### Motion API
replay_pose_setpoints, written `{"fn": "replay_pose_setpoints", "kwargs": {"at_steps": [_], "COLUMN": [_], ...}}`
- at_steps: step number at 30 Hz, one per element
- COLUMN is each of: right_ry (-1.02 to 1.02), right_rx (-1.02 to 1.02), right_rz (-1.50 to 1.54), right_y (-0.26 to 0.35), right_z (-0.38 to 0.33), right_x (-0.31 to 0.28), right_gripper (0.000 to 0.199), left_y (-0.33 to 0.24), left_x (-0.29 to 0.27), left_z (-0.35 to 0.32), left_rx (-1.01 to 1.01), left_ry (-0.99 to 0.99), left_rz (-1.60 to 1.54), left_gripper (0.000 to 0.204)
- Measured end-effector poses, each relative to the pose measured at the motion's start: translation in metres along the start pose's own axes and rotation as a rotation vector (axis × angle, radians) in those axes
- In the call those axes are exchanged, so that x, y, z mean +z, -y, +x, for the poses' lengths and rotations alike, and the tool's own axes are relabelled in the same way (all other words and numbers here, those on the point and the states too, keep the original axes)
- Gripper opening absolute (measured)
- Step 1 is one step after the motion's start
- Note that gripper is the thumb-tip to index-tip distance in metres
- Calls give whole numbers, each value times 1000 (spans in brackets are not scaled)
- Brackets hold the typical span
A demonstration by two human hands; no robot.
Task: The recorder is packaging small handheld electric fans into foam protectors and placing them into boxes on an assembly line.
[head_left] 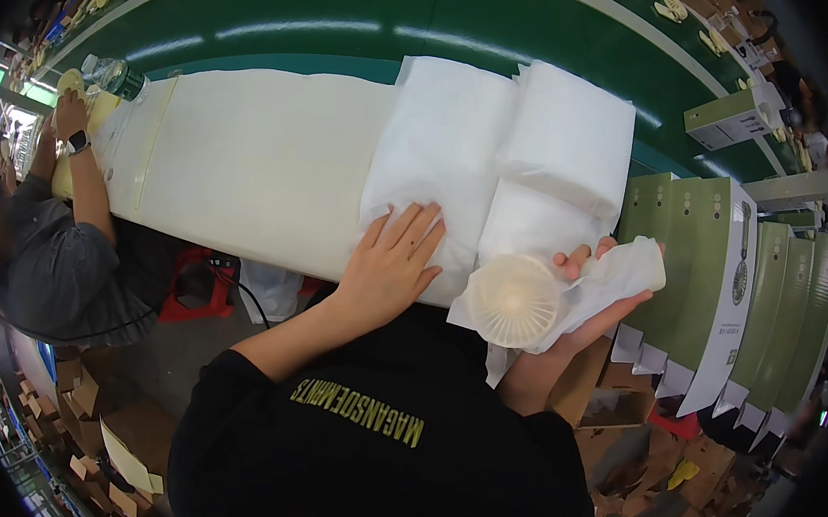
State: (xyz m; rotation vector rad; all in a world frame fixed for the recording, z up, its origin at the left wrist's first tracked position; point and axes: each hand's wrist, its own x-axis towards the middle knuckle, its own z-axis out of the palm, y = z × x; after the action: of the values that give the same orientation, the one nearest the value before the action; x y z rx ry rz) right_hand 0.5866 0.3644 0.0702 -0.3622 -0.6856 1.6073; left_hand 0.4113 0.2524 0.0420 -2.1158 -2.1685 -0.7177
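My left hand (400, 251) lies flat, fingers spread, on a stack of thin white wrapping sheets (438, 144) at the table's near edge. To its right, my right hand (606, 319) is closed around the handle of a cream handheld fan (518, 301). The fan has a round slatted head that points toward the left hand. Thin white wrapping covers the handle and hangs below the head, and the fan shows through it. More of the white sheets (575, 125) lie folded in a thick pile just beyond the fan.
A pale table (256, 159) stretches left, where a co-worker (64, 250) handles a cream item beside a plastic bottle (115, 77). Beyond runs a green conveyor belt (335, 29). Green and white boxes (685, 270) stand in a row at right. Cardboard cartons (617, 401) lie below.
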Motion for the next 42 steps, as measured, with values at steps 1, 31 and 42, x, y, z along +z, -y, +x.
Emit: {"fn": "replay_pose_setpoints", "kwargs": {"at_steps": [1,31,42], "right_ry": [-37,392,523], "right_rx": [-4,-228,-304], "right_rz": [-56,-240,344], "right_y": [-2,80,214], "right_z": [2,-34,-16], "right_x": [2,34,28], "right_gripper": [43,43,19], "left_y": [6,-168,-52], "left_x": [4,18,-97], "left_z": [5,227,205], "left_rx": [-20,1102,765], "left_ry": [13,-323,-385], "left_rz": [46,-546,-281], "left_gripper": [36,61,63]}}
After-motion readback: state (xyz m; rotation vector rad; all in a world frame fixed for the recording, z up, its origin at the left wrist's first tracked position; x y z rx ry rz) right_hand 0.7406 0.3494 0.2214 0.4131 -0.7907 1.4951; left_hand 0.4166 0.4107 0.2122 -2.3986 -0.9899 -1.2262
